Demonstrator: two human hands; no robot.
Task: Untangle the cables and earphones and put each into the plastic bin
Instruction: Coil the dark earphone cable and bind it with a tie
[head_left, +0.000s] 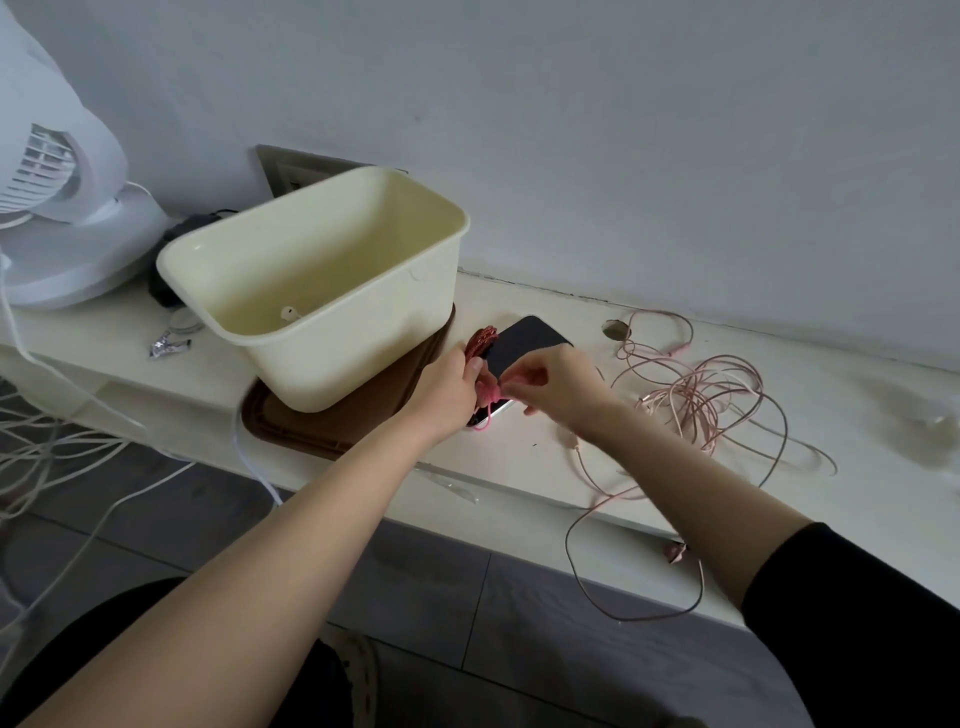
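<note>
– Pale grey wall at the back, a cream table (519, 457) running along it, grey tiled floor on the near side. What sits on that table?

– Left of centre stands the plastic bin (337, 364), cream and open-topped, on a brown tray (322, 431). 1 small white piece lies on its bottom; I cannot tell what it is.

– And the hands?

– Both meet just right of the bin, over the near end of a dark phone (524, 345) that lies flat on the table. The left hand (447, 387) has its fingers curled round a small bundle of pink cable (488, 400). The right hand (556, 387) pinches the same cable between thumb and fingertips, just beside the left.

– Anything else by the phone?

– A red braided cable (479, 340), coiled, touching the phone's left edge, between the phone and the bin and just beyond the left thumb.

– Where are the earphones?

– Right of the hands. The pale pink earphones (711, 395) lie in a loose tangle spread over the table, and 1 loop hangs over the near edge toward the floor. A round hole (615, 328) in the table shows on the far side of the tangle.

– What about the left?

– A white fan (57, 208) stands at the far left of the table. A crumpled foil wrapper (169, 344) lies near the bin's left wall. White cables (41, 457) trail off the table's left end down to the floor.
</note>
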